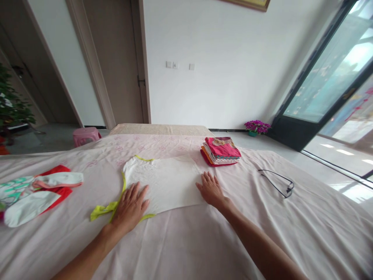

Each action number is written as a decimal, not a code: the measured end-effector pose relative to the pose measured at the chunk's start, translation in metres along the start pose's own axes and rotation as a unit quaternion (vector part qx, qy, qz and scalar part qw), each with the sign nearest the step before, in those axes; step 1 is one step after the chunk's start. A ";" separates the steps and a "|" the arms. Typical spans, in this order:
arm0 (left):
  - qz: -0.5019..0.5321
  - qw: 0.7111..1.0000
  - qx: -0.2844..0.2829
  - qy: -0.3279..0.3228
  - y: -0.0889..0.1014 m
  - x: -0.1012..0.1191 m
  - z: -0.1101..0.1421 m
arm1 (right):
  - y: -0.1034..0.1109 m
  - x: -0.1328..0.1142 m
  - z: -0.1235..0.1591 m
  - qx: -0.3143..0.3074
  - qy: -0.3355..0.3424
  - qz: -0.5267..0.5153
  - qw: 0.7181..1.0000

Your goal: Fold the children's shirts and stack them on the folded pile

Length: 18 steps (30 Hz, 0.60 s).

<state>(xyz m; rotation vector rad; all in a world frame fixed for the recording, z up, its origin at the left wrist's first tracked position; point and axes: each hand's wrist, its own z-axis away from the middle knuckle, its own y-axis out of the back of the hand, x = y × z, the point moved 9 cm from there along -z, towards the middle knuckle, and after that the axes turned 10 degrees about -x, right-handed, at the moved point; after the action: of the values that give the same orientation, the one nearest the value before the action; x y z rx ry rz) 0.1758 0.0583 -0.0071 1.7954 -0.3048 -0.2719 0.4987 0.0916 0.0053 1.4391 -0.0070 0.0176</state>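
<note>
A white sleeveless top (171, 182) with yellow-green trim lies spread flat on the pale pink sheet (186, 237). Its neck and armholes point left, where a yellow-green bow or tie (102, 211) sticks out. My left hand (132, 202) rests flat on the trimmed end, fingers apart. At the opposite end, my right hand (210, 188) lies flat over the hem with its fingers spread. Just beyond my right hand stands a stack of folded clothes (222, 147), a red printed piece on top.
Loose red and white garments (43, 190) lie at the left. Black-framed glasses (287, 188) rest on the sheet at the right. Past the bed are a pink stool (86, 135), a pot of purple flowers (256, 126) and a white wall (210, 93).
</note>
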 end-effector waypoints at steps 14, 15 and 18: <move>0.052 0.997 -0.050 -0.036 -0.033 -0.016 -0.094 | -0.006 -0.157 -0.034 0.043 0.236 -0.067 0.969; 0.048 0.997 -0.056 -0.032 -0.038 -0.021 -0.104 | -0.007 -0.156 -0.034 0.047 0.236 -0.067 0.968; 0.036 0.997 -0.074 -0.004 -0.047 -0.044 -0.124 | -0.008 -0.154 -0.035 0.051 0.234 -0.069 0.968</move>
<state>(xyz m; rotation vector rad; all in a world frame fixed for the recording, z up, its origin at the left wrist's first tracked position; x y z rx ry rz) 0.1797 0.1967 -0.0219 1.6349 -0.3443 -0.2442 0.3449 0.1241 -0.0099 1.5050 0.4880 0.2455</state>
